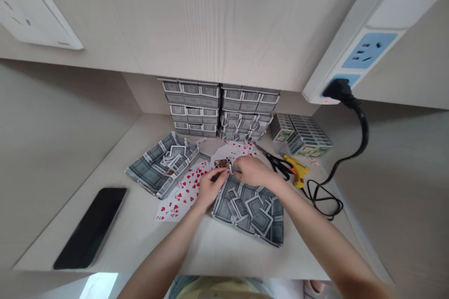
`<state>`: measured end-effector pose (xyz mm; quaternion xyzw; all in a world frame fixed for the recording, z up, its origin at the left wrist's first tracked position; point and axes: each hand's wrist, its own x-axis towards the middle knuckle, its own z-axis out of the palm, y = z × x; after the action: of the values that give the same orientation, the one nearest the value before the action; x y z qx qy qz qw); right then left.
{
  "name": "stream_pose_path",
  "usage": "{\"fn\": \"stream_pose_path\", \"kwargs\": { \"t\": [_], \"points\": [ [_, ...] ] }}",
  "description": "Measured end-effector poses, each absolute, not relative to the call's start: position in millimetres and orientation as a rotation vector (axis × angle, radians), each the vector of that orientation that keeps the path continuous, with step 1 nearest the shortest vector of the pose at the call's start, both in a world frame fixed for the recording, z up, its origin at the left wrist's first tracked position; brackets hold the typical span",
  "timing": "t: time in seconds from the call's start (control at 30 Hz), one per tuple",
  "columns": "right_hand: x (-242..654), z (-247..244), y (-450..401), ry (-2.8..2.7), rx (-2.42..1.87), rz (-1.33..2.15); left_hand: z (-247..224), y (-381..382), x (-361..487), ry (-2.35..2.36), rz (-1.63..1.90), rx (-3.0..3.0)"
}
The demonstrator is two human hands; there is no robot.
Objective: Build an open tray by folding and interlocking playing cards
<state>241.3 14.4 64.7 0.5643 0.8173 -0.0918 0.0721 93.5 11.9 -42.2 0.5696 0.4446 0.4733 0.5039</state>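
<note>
My left hand [209, 188] and my right hand [255, 171] meet at the far left corner of a shallow tray made of playing cards [219, 205]. Fingers of both hands pinch what looks like a small folded playing card [230, 168], mostly hidden by the fingertips. Loose folded card pieces [262, 221] lie inside the tray. Left of my hands, playing cards [191, 187] are fanned face up, mostly hearts. A second card tray [143, 168], with cut pieces in it, stands beyond them.
Stacked card boxes [194, 100] stand at the back. Packed card decks [308, 135], black scissors [277, 162] and a yellow glue gun [298, 170] are at right, its black cord [361, 145] rising to a power strip [354, 32]. A phone [91, 229] lies at left.
</note>
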Motion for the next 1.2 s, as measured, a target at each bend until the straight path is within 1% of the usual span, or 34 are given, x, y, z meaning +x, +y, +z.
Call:
{"fn": "stream_pose_path", "kwargs": {
  "t": [0.27,0.5,0.7,1.0,1.2],
  "points": [
    [231.6,60.5,8.1,2.462,1.679,-0.179,-41.6,12.7,93.6,1.092,1.140,1.341],
    [226.8,58.6,0.1,2.471,1.720,-0.228,-37.0,11.9,93.9,1.115,1.146,1.358],
    [230.5,60.3,0.3,2.581,1.641,-0.272,-37.6,11.3,93.4,1.121,1.134,1.339],
    [229.9,40.5,0.3,2.616,1.820,-0.335,-37.0,6.6,94.8,1.118,1.145,1.311],
    [226.4,40.1,-3.9,2.554,1.991,-0.342,-38.3,4.9,94.4,1.113,1.172,1.312]
  ]
}}
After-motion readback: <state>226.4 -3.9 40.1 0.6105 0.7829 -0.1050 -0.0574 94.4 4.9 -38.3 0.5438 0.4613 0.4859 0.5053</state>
